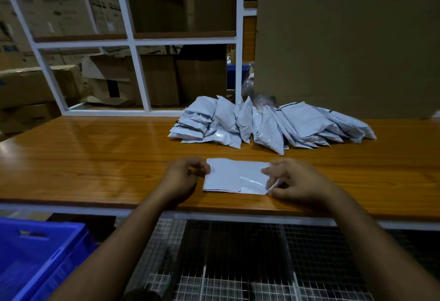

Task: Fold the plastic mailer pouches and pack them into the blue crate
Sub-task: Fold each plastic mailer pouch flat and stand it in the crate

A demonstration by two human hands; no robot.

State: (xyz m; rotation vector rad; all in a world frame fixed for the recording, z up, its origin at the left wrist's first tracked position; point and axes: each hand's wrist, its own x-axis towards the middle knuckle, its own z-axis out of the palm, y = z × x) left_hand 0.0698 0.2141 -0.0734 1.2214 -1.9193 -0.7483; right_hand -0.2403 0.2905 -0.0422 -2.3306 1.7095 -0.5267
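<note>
Folding step underway: left hand (188, 172) and right hand (289, 181) are each pinching an end of the mailer pouch (235, 176) lying flat at the wooden table (95, 153) front edge; next, likely crease, then carry to the blue crate (40, 253) lower-left.

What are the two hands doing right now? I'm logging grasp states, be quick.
Left hand: pinches the left edge of the flat mailer pouch.
Right hand: pinches a thin strip at the pouch's right edge.

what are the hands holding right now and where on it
Both hold the flat pouch on the table: the left hand pinches its left edge, the right hand pinches its lower right corner.
</note>
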